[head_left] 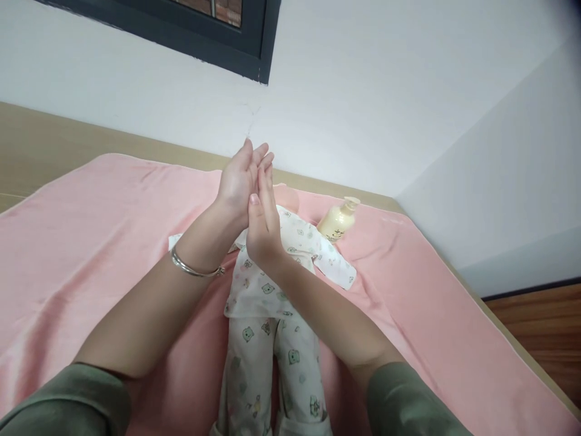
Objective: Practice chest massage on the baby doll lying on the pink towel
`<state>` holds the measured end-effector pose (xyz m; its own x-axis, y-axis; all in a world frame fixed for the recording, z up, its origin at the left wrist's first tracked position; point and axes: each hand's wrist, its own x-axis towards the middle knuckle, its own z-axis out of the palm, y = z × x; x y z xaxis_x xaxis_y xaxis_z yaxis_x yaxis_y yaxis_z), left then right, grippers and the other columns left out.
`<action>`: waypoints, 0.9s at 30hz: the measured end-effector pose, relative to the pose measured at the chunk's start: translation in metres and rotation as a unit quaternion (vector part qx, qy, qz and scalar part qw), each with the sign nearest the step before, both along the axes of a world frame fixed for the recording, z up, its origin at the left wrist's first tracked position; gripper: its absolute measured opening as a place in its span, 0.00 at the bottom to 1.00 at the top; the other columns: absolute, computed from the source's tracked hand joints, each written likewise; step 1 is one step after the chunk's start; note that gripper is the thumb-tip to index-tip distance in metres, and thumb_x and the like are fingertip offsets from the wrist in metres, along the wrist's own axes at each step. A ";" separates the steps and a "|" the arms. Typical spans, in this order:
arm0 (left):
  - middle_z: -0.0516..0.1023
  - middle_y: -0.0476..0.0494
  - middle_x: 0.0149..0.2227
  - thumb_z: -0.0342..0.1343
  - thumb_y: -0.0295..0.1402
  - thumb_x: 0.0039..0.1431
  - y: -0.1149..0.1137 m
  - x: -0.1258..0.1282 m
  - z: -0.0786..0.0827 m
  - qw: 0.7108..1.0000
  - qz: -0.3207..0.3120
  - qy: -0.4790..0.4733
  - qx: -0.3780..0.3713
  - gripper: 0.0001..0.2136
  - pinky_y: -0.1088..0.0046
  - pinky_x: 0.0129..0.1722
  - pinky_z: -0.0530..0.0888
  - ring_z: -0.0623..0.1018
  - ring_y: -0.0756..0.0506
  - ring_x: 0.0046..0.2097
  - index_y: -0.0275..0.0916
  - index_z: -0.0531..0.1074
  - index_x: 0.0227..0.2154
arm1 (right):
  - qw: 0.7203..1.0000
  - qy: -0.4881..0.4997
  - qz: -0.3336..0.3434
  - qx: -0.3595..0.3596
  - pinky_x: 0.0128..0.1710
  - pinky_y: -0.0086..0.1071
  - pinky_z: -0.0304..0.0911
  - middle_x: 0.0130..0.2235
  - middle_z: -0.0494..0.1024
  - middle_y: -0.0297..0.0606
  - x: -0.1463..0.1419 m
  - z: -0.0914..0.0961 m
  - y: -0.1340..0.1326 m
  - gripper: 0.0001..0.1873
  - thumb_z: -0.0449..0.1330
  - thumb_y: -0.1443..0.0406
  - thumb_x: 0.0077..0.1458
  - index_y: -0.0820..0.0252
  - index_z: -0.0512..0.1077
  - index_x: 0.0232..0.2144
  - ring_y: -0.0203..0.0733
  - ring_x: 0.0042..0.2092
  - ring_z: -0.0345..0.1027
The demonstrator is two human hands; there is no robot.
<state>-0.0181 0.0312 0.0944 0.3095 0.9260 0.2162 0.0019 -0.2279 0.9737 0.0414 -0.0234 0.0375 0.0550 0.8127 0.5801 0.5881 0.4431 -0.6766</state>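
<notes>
My left hand (pixel 238 178) and my right hand (pixel 263 221) are raised above a doll and pressed palm to palm, fingers stretched out, with nothing held between them. A silver bangle (pixel 195 268) circles my left wrist. Under the hands lies a baby doll (pixel 267 303) on its back, dressed in white pyjamas printed with small bears. Its head (pixel 288 197) is mostly hidden behind my hands. A cream pump bottle (pixel 338 219) lies tilted just right of the doll's head, apart from both hands.
A pink towel (pixel 91 242) covers a light wooden surface (pixel 27 139) set against a white wall. The surface's right edge (pixel 521 351) drops to a dark wood floor (pixel 544 327). A dark window frame (pixel 204 36) is above.
</notes>
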 end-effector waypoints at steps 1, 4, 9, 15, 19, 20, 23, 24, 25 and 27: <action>0.73 0.39 0.64 0.20 0.53 0.74 -0.001 0.002 -0.002 1.000 0.010 0.003 0.007 0.34 0.57 0.62 0.73 0.68 0.36 0.71 0.47 0.58 0.71 | 1.000 0.003 0.007 -0.003 0.78 0.47 0.41 0.79 0.35 0.34 0.001 -0.001 -0.004 0.34 0.32 0.60 0.74 0.55 0.31 0.77 0.39 0.79 0.23; 0.73 0.38 0.65 0.27 0.50 0.75 -0.008 0.011 -0.012 0.999 0.023 -0.030 -0.007 0.31 0.55 0.67 0.70 0.67 0.36 0.72 0.44 0.61 0.70 | 0.998 0.053 0.036 -0.017 0.78 0.48 0.42 0.79 0.36 0.35 0.008 -0.006 -0.009 0.34 0.34 0.59 0.74 0.56 0.36 0.77 0.40 0.79 0.27; 0.64 0.43 0.73 0.33 0.41 0.76 -0.021 0.035 -0.045 0.982 0.000 -0.178 -0.062 0.25 0.62 0.75 0.60 0.61 0.43 0.75 0.41 0.63 0.68 | 0.976 0.206 0.045 -0.056 0.77 0.49 0.46 0.76 0.55 0.37 0.021 -0.016 -0.013 0.32 0.38 0.57 0.73 0.58 0.55 0.73 0.44 0.78 0.42; 0.66 0.38 0.71 0.41 0.34 0.74 -0.038 0.053 -0.067 0.981 0.040 -0.185 -0.043 0.19 0.67 0.75 0.59 0.63 0.43 0.74 0.38 0.69 0.61 | 0.961 0.271 0.004 -0.057 0.75 0.51 0.54 0.70 0.68 0.40 0.038 -0.022 -0.026 0.29 0.47 0.57 0.69 0.57 0.67 0.67 0.48 0.73 0.58; 0.73 0.38 0.64 0.45 0.30 0.72 -0.047 0.062 -0.063 0.980 0.082 -0.184 0.003 0.14 0.67 0.74 0.62 0.69 0.42 0.70 0.40 0.75 0.52 | 0.971 0.238 0.011 -0.004 0.74 0.49 0.54 0.68 0.71 0.40 0.055 -0.024 -0.029 0.28 0.49 0.56 0.68 0.56 0.71 0.64 0.47 0.73 0.59; 0.74 0.38 0.63 0.45 0.30 0.72 -0.048 0.065 -0.061 0.979 0.086 -0.182 0.009 0.14 0.66 0.74 0.62 0.70 0.43 0.69 0.40 0.75 0.50 | 0.972 0.236 0.012 0.003 0.74 0.49 0.54 0.67 0.73 0.40 0.059 -0.023 -0.030 0.28 0.49 0.56 0.67 0.56 0.72 0.63 0.48 0.72 0.60; 0.76 0.37 0.61 0.45 0.31 0.71 -0.053 0.076 -0.055 0.975 0.086 -0.205 -0.024 0.12 0.64 0.72 0.67 0.73 0.44 0.67 0.40 0.73 0.48 | 0.968 0.250 0.007 0.004 0.73 0.50 0.57 0.65 0.75 0.43 0.070 -0.022 -0.029 0.28 0.49 0.56 0.66 0.57 0.75 0.61 0.49 0.70 0.64; 0.76 0.37 0.61 0.45 0.31 0.71 -0.054 0.079 -0.052 0.971 0.082 -0.220 -0.047 0.12 0.64 0.71 0.69 0.74 0.44 0.66 0.39 0.73 0.48 | 0.967 0.255 0.006 0.004 0.72 0.49 0.59 0.65 0.75 0.43 0.073 -0.021 -0.029 0.28 0.49 0.56 0.66 0.58 0.75 0.60 0.49 0.70 0.64; 0.76 0.37 0.61 0.45 0.31 0.71 -0.055 0.083 -0.049 0.966 0.079 -0.235 -0.067 0.12 0.64 0.70 0.70 0.75 0.44 0.66 0.39 0.72 0.48 | 0.967 0.257 0.008 0.004 0.71 0.49 0.60 0.65 0.75 0.44 0.076 -0.020 -0.028 0.28 0.49 0.55 0.66 0.58 0.75 0.60 0.49 0.70 0.64; 0.77 0.36 0.61 0.46 0.31 0.70 -0.057 0.089 -0.043 0.961 0.076 -0.252 -0.084 0.12 0.64 0.70 0.71 0.75 0.43 0.66 0.38 0.72 0.49 | 0.968 0.250 0.015 0.004 0.70 0.48 0.62 0.64 0.76 0.44 0.083 -0.016 -0.027 0.29 0.48 0.54 0.66 0.58 0.75 0.60 0.49 0.70 0.64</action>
<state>0.0709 -0.0258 0.0515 0.0638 0.9872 0.1459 -0.4585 -0.1009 0.8830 0.1242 -0.0500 0.0216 0.3066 0.8142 0.4931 0.1747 0.4611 -0.8700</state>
